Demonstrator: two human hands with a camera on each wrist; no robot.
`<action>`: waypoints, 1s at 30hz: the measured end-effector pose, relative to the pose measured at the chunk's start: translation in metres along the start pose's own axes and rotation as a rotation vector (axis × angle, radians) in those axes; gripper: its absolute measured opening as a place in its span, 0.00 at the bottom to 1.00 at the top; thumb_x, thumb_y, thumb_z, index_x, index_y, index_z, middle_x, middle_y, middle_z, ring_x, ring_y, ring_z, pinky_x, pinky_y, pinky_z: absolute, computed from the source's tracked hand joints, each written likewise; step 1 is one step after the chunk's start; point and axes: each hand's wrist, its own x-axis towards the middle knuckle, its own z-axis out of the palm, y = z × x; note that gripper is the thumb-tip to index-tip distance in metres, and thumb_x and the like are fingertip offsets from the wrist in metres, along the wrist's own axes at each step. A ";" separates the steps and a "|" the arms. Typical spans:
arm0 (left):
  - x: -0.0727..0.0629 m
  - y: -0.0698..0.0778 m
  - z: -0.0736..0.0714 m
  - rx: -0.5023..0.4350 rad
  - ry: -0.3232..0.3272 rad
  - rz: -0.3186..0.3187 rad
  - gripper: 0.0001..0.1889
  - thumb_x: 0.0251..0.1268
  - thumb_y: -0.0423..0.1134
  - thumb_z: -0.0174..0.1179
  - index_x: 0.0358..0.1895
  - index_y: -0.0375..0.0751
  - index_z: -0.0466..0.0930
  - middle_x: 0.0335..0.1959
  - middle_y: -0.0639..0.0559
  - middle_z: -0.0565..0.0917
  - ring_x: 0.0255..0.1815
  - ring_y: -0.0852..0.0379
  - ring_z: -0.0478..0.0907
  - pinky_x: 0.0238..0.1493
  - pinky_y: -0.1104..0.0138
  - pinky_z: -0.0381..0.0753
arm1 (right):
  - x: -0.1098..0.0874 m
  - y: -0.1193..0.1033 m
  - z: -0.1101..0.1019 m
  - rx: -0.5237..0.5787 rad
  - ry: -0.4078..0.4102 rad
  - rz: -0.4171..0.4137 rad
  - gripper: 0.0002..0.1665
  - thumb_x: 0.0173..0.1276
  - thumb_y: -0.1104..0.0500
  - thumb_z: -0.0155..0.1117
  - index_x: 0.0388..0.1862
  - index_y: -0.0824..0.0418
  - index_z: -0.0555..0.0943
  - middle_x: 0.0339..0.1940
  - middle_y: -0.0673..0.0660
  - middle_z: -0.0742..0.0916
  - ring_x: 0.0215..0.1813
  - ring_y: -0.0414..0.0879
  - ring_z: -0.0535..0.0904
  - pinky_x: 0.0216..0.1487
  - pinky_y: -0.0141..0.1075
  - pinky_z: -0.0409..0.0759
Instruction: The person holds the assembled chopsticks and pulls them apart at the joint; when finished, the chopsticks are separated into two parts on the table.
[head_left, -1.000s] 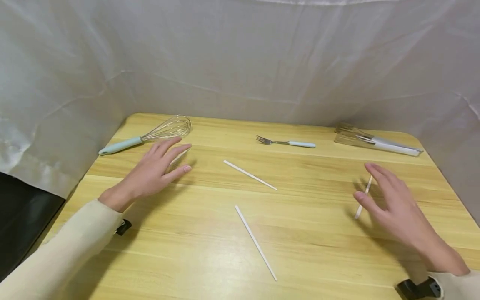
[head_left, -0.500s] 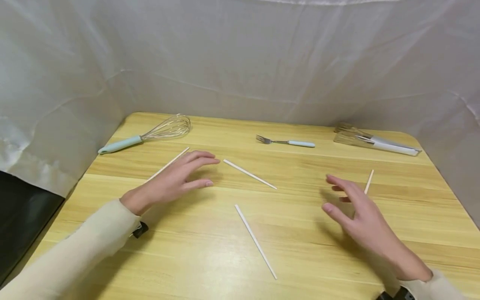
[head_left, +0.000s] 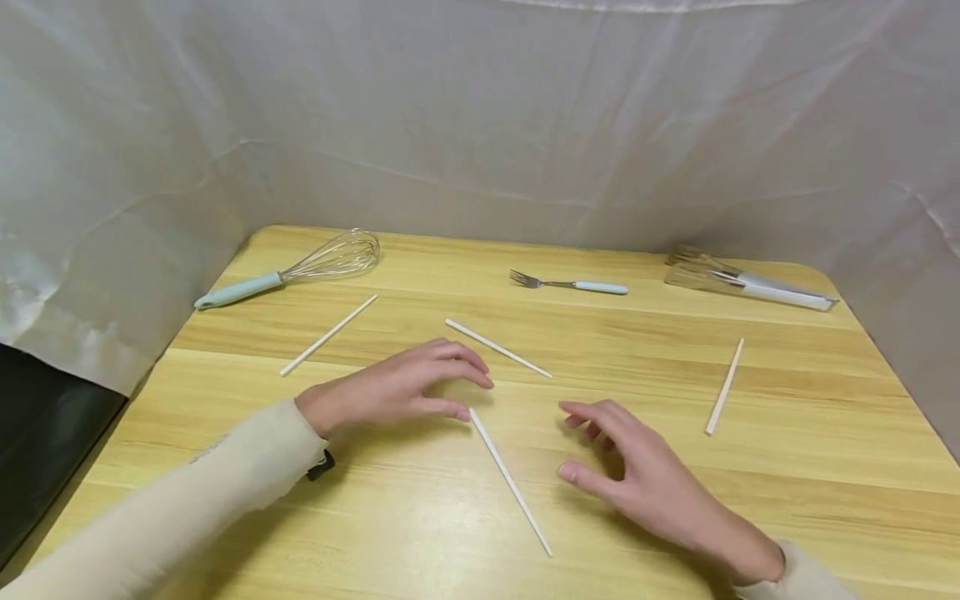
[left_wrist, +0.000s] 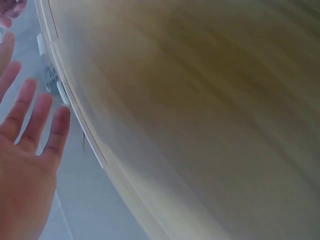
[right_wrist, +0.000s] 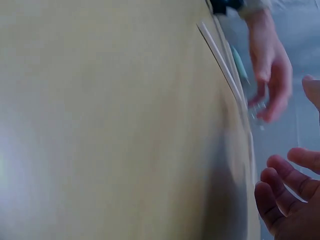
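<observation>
My left hand [head_left: 405,385] hovers over the middle of the table with fingers loosely bent and nothing in them. Its thumb tip overlaps the upper end of the front white chopstick [head_left: 512,485] in the head view. To the right of that chopstick, my right hand [head_left: 645,475] is held with thumb and fingers apart, also holding nothing. Another chopstick [head_left: 498,348] lies slanted just beyond my left fingertips. Farther out lie a chopstick [head_left: 328,335] at the left and one [head_left: 725,387] at the right. Both wrist views show spread fingers, the left fingers [left_wrist: 33,122] relaxed.
Along the back of the wooden table [head_left: 375,533] lie a whisk [head_left: 330,257] with a pale green handle, a fork [head_left: 570,284] with a light blue handle, and a clear-packaged utensil [head_left: 750,282]. A grey cloth [head_left: 480,108] hangs behind.
Both hands have moved inward and nearer to the front chopstick, the left one rightward and the right one leftward. The left and right chopsticks are now uncovered, lying where they were.
</observation>
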 end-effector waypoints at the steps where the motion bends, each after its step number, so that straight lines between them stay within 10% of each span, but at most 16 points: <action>1: 0.002 0.001 0.002 -0.002 -0.019 0.005 0.22 0.77 0.48 0.69 0.69 0.51 0.84 0.71 0.56 0.81 0.76 0.54 0.73 0.81 0.51 0.70 | 0.000 -0.003 0.004 0.006 -0.013 -0.011 0.35 0.73 0.45 0.78 0.75 0.50 0.79 0.57 0.40 0.87 0.55 0.37 0.81 0.58 0.37 0.83; 18: 0.018 0.009 0.012 0.022 -0.224 -0.004 0.10 0.74 0.47 0.73 0.54 0.58 0.91 0.53 0.67 0.85 0.58 0.64 0.75 0.65 0.63 0.77 | 0.002 -0.025 0.036 -0.093 -0.144 -0.141 0.24 0.63 0.30 0.80 0.39 0.40 0.79 0.33 0.33 0.76 0.40 0.30 0.69 0.46 0.30 0.71; 30: 0.020 0.008 0.013 -0.052 -0.269 -0.032 0.03 0.76 0.43 0.71 0.47 0.57 0.90 0.44 0.67 0.84 0.49 0.66 0.76 0.57 0.69 0.79 | 0.004 -0.025 0.033 -0.200 -0.157 -0.180 0.19 0.64 0.43 0.83 0.37 0.41 0.77 0.32 0.33 0.73 0.40 0.29 0.68 0.51 0.35 0.72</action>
